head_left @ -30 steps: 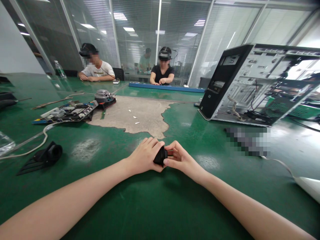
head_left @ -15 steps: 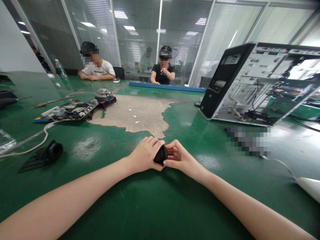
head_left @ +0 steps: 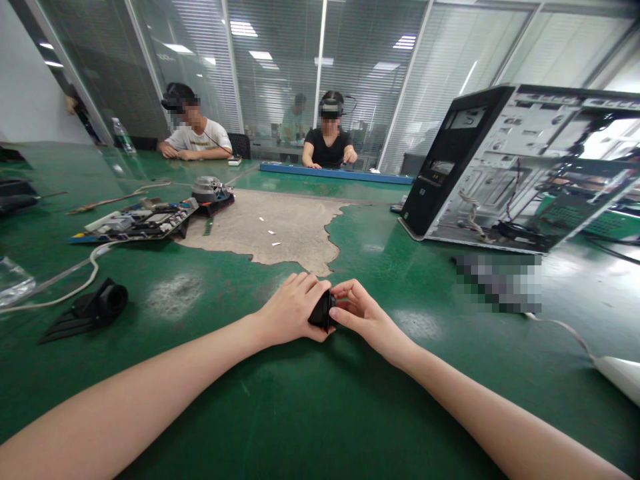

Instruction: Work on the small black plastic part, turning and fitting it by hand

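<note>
Just above the middle of the near table, my left hand is wrapped round a small black object. Its kind I cannot make out; it looks rounded, with a raised rim at its right end. My right hand meets that end, thumb on the rim and fingers curled behind it. Both hands rest low over the green tabletop. Off to the left lies a black plastic piece with a round opening and a flat, ribbed tail.
A circuit board and a cooling fan lie at left on a worn patch. An open computer case stands at right. Two people sit across the table behind a blue bar. A pale cable runs left.
My right thumb has shifted up onto the rim of the black object, which has turned slightly. Across the table, one person has lowered a hand from the face to the table.
</note>
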The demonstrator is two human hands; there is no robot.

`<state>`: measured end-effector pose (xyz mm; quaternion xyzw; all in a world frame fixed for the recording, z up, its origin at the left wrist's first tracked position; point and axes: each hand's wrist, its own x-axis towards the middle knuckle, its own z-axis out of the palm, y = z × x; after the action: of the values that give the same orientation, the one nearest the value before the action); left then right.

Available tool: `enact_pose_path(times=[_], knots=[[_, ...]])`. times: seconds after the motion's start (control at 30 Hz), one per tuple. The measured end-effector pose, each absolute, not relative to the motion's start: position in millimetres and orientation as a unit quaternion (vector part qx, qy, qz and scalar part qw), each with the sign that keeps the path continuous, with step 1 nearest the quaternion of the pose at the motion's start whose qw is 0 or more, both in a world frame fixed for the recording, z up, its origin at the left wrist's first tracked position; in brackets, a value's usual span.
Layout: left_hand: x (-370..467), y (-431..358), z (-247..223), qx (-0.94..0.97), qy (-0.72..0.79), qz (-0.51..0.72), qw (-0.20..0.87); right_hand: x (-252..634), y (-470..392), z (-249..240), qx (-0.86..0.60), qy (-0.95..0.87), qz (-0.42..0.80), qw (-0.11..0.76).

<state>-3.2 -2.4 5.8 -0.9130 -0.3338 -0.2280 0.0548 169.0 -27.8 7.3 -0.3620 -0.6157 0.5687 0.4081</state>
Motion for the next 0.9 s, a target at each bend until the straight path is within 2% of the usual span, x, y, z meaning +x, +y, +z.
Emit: enact_pose_path(times=[0.23,0.67,0.9], knots=[[-3.8,-3.3,7.0,-0.915,-0.335,-0.219,0.058,172.4,-27.9,11.1,-0.344,-0.619,0.592,0.385],[-2.9,-2.9,6.5,-0.913,-0.337,-0.222,0.056,168.8,-27.9,5.5,-0.37,-0.624,0.556,0.406],[-3.9,-3.4,6.8,-0.914,-0.335,-0.222,0.056,171.9,-28.0,8.2,-0.342,-0.62,0.588,0.392]])
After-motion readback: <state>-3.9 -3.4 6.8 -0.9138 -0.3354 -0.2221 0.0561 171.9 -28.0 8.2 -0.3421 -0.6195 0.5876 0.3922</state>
